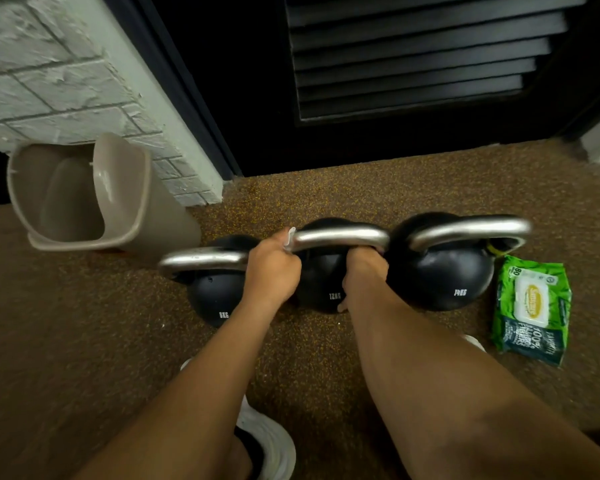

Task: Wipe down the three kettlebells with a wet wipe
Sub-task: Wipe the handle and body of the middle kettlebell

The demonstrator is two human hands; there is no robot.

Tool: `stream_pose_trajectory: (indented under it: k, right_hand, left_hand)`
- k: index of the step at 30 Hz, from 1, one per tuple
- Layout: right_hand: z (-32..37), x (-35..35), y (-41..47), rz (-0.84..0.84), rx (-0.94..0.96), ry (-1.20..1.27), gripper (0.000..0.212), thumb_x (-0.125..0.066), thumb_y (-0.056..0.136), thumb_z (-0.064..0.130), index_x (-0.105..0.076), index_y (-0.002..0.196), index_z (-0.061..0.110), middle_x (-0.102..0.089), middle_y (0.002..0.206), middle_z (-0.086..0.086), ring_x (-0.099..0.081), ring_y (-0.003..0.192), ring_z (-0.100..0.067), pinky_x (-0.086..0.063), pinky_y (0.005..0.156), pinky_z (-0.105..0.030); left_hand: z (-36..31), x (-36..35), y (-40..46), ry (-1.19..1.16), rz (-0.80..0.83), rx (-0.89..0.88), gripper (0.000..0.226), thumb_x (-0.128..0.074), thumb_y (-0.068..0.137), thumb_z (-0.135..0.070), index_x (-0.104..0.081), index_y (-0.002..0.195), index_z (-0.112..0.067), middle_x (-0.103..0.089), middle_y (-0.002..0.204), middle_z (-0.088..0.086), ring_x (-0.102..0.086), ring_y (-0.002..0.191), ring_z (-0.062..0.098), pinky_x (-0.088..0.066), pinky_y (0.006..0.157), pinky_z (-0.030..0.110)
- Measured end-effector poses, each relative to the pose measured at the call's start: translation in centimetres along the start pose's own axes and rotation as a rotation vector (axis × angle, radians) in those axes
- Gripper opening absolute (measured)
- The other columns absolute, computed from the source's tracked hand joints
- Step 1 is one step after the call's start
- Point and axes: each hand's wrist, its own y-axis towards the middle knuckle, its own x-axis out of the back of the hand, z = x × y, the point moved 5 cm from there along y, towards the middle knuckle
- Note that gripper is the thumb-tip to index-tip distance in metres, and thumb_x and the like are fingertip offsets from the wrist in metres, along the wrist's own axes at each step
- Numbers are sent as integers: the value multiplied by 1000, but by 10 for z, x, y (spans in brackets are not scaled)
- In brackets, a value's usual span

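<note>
Steel handle, black iron body: middle kettlebell point(323, 278), marked 12KG, on speckled floor between 8KG kettlebell point(212, 292) and 14KG kettlebell point(444, 271), all touching in row; heavy, rigid, likely won't shift under wiping; smooth handle best hold. Head view: my left hand point(274, 268) curled round handle's left end, wet wipe point(290, 237) pinched against steel; my right hand point(364, 271) wrapped round right end; both forearms reach forward and down; wipe pack point(532, 308) just right of row.

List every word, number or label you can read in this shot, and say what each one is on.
"8KG": on the left kettlebell.
"12KG": on the middle kettlebell, partly blurred.
"14KG": on the right kettlebell.
"80": top corner of the wipes pack.
"100%": lower dark panel of the pack, seen upside down; the words beside it are too blurred to read.
The brand on the pack's yellow oval is too blurred to read.
</note>
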Motion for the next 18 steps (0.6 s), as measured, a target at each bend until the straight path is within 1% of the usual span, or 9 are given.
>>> stream_pose_trajectory:
  k: [2,3,5,7,10,11,13,16,18]
  right_hand:
    - [-5,3,-1,-15,-43,40,94,-54,68,59,-27,148,18,-36,145,-19,-38,124,-56,-36,84,-81]
    - [-8,9,-14,-28,-25,50,98,-57,68,65,-27,150,19,-38,144,-18,-41,125,-53,-37,89,-78]
    - [-16,16,-20,-9,60,23,100,-62,71,69,-31,151,18,-44,145,-15,-45,129,-42,-40,104,-61]
    - [-23,20,-15,-4,121,13,100,-62,69,72,-32,150,21,-46,145,-14,-46,130,-40,-40,106,-55]
    - [-23,16,-8,8,132,31,108,-58,60,78,-31,150,24,-47,143,-15,-47,128,-42,-43,102,-60]
    - [-22,16,-10,16,139,11,106,-59,64,77,-30,150,23,-47,143,-16,-47,128,-43,-44,101,-59]
    - [-21,20,-14,25,141,-17,102,-61,72,74,-27,152,21,-46,144,-16,-46,128,-43,-45,101,-59]
    - [-25,21,-15,52,162,19,107,-62,67,75,-27,153,22,-47,144,-15,-48,127,-41,-45,101,-58]
    - [-26,19,-12,67,170,37,119,-58,53,81,-28,152,22,-49,142,-15,-51,124,-41,-47,99,-58]
  left_hand:
    - [5,2,5,-42,-10,19,50,-45,101,-8,-55,147,-27,-62,132,0,-55,103,14,-42,91,25]
    - [7,2,5,-60,-17,25,50,-45,101,-9,-56,147,-26,-62,134,1,-55,104,13,-41,93,24]
    - [8,0,3,-73,-33,29,51,-45,101,-8,-55,148,-26,-61,136,0,-53,105,13,-40,93,23]
    - [6,-2,-2,-65,-62,22,51,-44,102,-10,-52,149,-27,-61,134,3,-57,106,18,-46,95,28]
    - [-1,-4,-13,8,-98,-59,52,-43,102,-10,-47,153,-23,-64,129,14,-62,115,33,-50,103,38]
    - [-5,-7,-18,38,-96,-105,54,-42,102,-6,-45,153,-20,-61,137,17,-58,126,34,-44,110,35]
    - [-15,-15,-28,110,-81,-213,59,-41,99,0,-40,156,-16,-39,161,14,-33,151,28,-23,122,29]
    - [-27,-29,-33,250,-36,-325,69,-42,98,0,-24,163,-16,-13,172,6,-5,159,25,-17,128,39]
    - [-36,-38,-33,365,2,-391,71,-41,99,-1,-14,164,-14,-4,173,6,4,159,23,-6,129,38]
